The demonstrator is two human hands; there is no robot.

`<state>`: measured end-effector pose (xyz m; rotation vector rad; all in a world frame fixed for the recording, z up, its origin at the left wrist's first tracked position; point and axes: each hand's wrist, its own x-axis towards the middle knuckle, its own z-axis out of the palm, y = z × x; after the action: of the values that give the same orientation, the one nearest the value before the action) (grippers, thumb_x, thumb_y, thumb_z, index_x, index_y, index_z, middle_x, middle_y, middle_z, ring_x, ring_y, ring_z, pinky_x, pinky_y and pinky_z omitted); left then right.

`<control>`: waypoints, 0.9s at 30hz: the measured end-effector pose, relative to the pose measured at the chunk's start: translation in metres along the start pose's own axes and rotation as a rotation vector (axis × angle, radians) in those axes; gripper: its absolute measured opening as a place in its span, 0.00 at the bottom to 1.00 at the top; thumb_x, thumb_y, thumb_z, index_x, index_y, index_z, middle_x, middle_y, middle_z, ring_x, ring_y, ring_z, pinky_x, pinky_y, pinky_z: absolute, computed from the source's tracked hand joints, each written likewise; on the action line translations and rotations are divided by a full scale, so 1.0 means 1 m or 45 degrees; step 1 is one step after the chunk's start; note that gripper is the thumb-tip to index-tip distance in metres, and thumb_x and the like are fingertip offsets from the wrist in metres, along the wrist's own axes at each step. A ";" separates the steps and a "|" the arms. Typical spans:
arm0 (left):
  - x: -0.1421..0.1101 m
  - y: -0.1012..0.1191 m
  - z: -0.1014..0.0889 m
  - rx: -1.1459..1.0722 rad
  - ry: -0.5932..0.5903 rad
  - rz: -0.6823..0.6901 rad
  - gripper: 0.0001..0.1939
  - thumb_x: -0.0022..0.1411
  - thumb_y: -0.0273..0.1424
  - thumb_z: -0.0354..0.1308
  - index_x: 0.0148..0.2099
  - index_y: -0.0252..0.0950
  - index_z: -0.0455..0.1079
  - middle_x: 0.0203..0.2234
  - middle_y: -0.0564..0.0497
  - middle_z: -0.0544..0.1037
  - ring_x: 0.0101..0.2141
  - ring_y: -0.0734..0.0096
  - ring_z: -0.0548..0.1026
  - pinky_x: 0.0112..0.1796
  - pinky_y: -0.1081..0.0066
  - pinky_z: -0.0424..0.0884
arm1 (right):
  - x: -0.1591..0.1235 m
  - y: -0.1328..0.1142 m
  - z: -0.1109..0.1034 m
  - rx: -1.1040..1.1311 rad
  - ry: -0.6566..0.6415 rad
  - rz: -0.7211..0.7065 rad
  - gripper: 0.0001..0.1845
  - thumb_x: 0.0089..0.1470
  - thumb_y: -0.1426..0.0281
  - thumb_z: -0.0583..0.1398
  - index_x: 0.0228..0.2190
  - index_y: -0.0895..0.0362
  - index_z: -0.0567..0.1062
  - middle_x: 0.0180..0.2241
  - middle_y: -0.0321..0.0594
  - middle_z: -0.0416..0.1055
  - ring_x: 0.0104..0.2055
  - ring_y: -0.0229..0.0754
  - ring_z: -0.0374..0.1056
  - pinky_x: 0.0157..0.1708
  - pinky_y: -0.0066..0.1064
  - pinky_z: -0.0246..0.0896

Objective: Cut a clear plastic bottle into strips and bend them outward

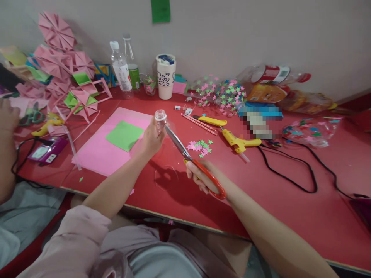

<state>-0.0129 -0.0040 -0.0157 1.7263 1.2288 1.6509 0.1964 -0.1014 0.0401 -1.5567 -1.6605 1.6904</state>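
My left hand (pixel 152 137) is closed around the cut-off top of a clear plastic bottle (pixel 160 117), its threaded mouth facing up. In my right hand (pixel 204 175) are scissors with red and yellow handles (pixel 213 186). Their blades point up and left and reach the side of the bottle piece; whether they are cutting it I cannot tell. Just right of the blades lies a small pile of pink and green paper stars (pixel 200 147). A green square of paper (pixel 124 136) rests on a pink sheet (pixel 95 154) to the left of my left hand.
A yellow glue gun (pixel 237 142), yellow cutter (pixel 213 121) and straws (pixel 199 124) lie to the right. Bottles (pixel 121 71) and a white cup (pixel 165 79) stand behind. Pink paper models (pixel 62 65) fill the back left. Another person's arm (pixel 7 154) rests at far left.
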 end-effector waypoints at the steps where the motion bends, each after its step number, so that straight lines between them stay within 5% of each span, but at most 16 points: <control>1: 0.000 0.000 0.001 0.011 -0.002 0.006 0.10 0.62 0.34 0.55 0.47 0.42 0.64 0.33 0.51 0.75 0.33 0.65 0.75 0.41 0.62 0.70 | 0.000 -0.001 0.001 0.006 0.008 0.001 0.33 0.47 0.36 0.56 0.21 0.54 0.65 0.10 0.23 0.53 0.09 0.29 0.51 0.11 0.24 0.55; 7: -0.004 0.007 0.007 0.094 0.015 -0.005 0.08 0.61 0.33 0.54 0.43 0.41 0.63 0.35 0.49 0.75 0.36 0.63 0.75 0.41 0.61 0.71 | 0.002 -0.001 0.008 -0.013 0.148 -0.073 0.31 0.47 0.38 0.58 0.21 0.55 0.65 0.11 0.24 0.54 0.10 0.29 0.52 0.11 0.23 0.52; 12: -0.003 0.014 0.008 0.224 -0.020 -0.086 0.06 0.62 0.29 0.53 0.42 0.40 0.63 0.32 0.52 0.73 0.33 0.66 0.74 0.40 0.62 0.72 | 0.002 0.003 0.003 0.078 -0.018 -0.044 0.33 0.49 0.36 0.54 0.21 0.54 0.65 0.08 0.24 0.52 0.08 0.30 0.51 0.12 0.26 0.55; 27: 0.000 0.012 -0.001 0.516 0.004 0.008 0.09 0.62 0.30 0.55 0.45 0.37 0.63 0.36 0.47 0.76 0.37 0.63 0.77 0.40 0.65 0.72 | -0.004 -0.002 0.006 0.037 0.042 -0.023 0.31 0.55 0.40 0.52 0.23 0.55 0.66 0.08 0.26 0.56 0.09 0.29 0.52 0.13 0.22 0.51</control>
<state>-0.0100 -0.0101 -0.0062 1.9568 1.6491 1.4799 0.1920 -0.1065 0.0424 -1.5434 -1.6212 1.6636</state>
